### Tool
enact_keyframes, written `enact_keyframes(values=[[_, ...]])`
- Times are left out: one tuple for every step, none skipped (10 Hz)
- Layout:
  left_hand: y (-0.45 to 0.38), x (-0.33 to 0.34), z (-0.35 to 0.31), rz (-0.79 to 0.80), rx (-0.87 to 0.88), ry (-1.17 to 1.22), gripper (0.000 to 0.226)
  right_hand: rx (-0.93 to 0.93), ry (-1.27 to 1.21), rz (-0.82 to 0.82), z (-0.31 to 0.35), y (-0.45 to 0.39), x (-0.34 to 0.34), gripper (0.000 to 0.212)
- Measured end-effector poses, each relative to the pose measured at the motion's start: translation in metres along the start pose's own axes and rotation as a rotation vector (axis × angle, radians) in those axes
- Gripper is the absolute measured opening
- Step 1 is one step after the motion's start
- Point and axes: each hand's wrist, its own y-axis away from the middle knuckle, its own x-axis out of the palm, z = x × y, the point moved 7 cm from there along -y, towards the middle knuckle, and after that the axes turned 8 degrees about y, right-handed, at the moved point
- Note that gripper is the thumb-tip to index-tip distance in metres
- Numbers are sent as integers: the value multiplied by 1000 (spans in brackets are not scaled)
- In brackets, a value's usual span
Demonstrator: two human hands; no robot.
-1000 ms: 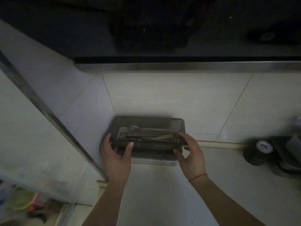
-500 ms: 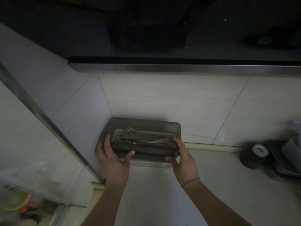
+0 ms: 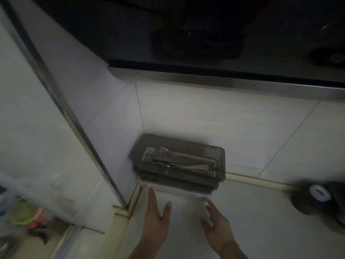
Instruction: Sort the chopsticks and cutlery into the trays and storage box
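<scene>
**Stack parked in the corner, hands just short of the clear box**

Nearest the camera, the left hand (image 3: 157, 212) and right hand (image 3: 214, 220) lie low over the pale worktop (image 3: 261, 212), fingers fairly straight and relaxed, holding nothing. Their fingertips reach toward the front of the clear storage box (image 3: 177, 191); whether they touch its wall cannot be told through the blur. Above the box sit the dark smoked trays (image 3: 220, 165), the top one showing forks (image 3: 164, 150) and other cutlery (image 3: 196, 166) lying lengthwise over a slotted insert.

Judging from this, the step is settling the filled stack against the tiled wall (image 3: 205, 113). Doing it well likely means pressing evenly on both front corners of the box, so the trays do not slide or skew on it.

Much is unclear. Dim light hides how many trays are stacked, and no chopsticks can be picked out. A dark round object (image 3: 315, 197) at the far right is smeared and partly cut off.
</scene>
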Motion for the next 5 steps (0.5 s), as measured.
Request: enact_keyframes(values=[[-9,6,-1,49,-53,2,79,58,18,56,5,-1,7,84],[-14,10,1,108,-75,-4,81,59,53,75,10,-8,9,91],[-18,12,4,162,-69,-14,81,59,128,148,13,-17,10,95],[-27,13,7,216,-70,-39,80,12,214,241,9,-20,5,83],[-38,9,8,231,-62,-69,83,-48,160,237,-3,-10,-1,62]])
